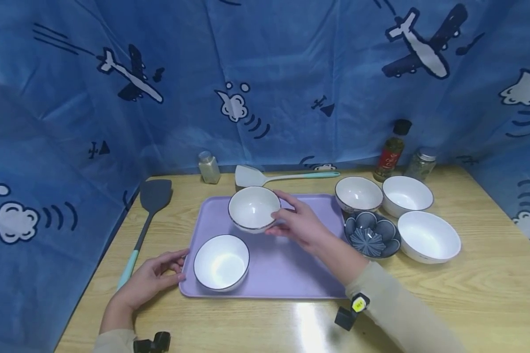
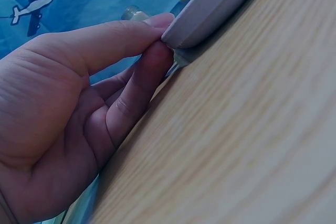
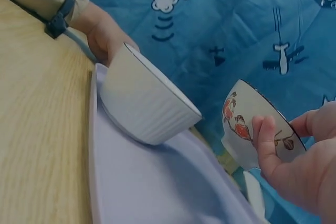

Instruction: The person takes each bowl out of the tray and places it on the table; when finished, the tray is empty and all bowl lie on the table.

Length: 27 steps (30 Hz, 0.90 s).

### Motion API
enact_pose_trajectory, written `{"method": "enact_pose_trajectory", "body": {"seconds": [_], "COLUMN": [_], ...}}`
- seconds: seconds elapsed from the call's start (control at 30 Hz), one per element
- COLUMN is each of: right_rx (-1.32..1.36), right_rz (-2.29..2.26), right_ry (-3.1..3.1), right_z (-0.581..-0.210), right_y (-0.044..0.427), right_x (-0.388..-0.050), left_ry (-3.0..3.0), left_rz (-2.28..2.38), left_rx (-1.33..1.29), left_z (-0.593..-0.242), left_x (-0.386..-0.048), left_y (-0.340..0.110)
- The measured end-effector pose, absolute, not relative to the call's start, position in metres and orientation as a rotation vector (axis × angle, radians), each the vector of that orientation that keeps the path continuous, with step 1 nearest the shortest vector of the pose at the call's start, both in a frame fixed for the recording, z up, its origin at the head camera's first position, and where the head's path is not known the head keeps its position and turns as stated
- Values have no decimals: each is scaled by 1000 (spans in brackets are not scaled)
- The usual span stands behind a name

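Note:
My right hand grips the right side of a white bowl with a dark rim, held above the back of a lilac tray. In the right wrist view this bowl shows red birds and branches painted on its outside. My left hand pinches the tray's left edge between thumb and fingers; the left wrist view shows the fingertips on the tray rim. A second white bowl, dark-rimmed and with ribbed sides, stands on the tray's left part, close to the left hand.
Right of the tray are a patterned bowl, a dark blue flower-shaped bowl and two white bowls. Behind stand a sauce bottle, a jar and a shaker. A white spatula and a dark turner lie on the table.

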State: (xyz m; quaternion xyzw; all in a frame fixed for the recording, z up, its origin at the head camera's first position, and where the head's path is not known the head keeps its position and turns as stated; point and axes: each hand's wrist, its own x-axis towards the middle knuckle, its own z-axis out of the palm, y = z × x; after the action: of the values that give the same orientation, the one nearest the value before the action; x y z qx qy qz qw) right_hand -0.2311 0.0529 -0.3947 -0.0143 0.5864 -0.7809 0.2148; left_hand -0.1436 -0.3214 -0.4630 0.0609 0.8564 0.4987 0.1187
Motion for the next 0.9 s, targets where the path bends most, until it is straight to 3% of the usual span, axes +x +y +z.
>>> {"method": "enact_pose_trajectory", "body": {"seconds": [0.9], "right_rx": [-215], "right_rz": [-1902], "right_ry": [1714], "right_z": [-372], "right_y": [152], "right_x": [-169], "left_ry": [2508], "left_rz": [1479], "left_rx": [196], "left_z": [-467], "left_x": [-144], "left_y": [-323]}}
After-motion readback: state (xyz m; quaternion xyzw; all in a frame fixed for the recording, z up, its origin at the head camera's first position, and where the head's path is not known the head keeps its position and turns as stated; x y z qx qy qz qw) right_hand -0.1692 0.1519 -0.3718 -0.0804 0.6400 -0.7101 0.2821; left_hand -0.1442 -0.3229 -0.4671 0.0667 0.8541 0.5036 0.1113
